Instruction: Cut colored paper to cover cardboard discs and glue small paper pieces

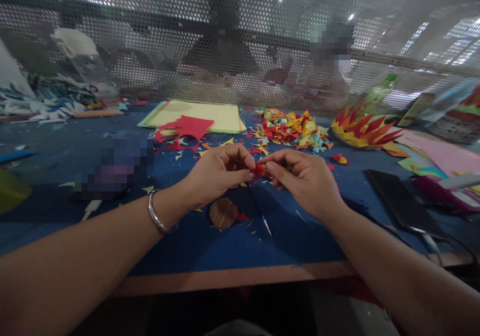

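Both hands meet above the middle of the blue table. My left hand (227, 168) pinches one side of a small red and yellow piece of folded paper (260, 168). Thumb and forefinger of my right hand (296, 173) close on its other side. The fingers cover much of the piece, so its exact shape is hard to make out. Below the hands lie a round brown disc (223, 213) and a thin pen-like stick (267, 223). Behind them rests a cut red paper sheet (193, 128) on pale yellow sheets (210, 113).
A heap of small folded paper pieces (292, 128) lies beyond my right hand, beside a red and yellow spiked paper form (365, 133). Phones lie at the left (116, 168) and right (401, 201), with cables. A perforated metal screen (262, 41) stands behind; people sit beyond it.
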### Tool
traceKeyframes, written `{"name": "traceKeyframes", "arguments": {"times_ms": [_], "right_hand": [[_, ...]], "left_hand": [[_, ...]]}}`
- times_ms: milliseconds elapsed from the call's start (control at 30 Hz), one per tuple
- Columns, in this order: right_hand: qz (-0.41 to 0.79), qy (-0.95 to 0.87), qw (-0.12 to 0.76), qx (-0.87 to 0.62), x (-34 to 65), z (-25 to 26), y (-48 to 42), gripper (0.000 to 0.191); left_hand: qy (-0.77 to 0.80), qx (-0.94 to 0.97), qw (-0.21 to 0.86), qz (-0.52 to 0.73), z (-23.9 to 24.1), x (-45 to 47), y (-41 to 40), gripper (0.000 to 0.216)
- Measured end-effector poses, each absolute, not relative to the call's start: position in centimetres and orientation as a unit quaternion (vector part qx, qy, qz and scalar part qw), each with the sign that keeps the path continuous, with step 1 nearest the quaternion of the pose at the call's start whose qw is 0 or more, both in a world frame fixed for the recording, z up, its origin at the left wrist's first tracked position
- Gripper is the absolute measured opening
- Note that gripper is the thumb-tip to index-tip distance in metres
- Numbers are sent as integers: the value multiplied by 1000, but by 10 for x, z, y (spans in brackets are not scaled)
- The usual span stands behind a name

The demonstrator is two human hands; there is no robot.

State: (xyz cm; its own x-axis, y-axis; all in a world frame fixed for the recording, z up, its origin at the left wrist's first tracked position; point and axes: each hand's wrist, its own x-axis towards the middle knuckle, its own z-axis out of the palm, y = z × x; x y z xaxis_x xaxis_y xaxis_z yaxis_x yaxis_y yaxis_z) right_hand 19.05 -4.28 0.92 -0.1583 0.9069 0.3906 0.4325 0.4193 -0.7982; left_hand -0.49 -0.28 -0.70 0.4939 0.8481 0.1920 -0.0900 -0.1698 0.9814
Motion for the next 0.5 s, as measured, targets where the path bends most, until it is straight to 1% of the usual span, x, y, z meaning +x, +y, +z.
{"name": "traceKeyframes", "arguments": {"times_ms": [267,400,500], "right_hand": [[265,-714,448,-469,191,7,-44,12],[254,-717,458,-461,191,6,-44,9],[253,-720,458,-456,191,6,-44,8]], "left_hand": [[282,700,499,425,-4,-6,-6,16],[264,708,512,408,0,-6,-11,20],[285,672,549,407,2,-5,-13,26]]}}
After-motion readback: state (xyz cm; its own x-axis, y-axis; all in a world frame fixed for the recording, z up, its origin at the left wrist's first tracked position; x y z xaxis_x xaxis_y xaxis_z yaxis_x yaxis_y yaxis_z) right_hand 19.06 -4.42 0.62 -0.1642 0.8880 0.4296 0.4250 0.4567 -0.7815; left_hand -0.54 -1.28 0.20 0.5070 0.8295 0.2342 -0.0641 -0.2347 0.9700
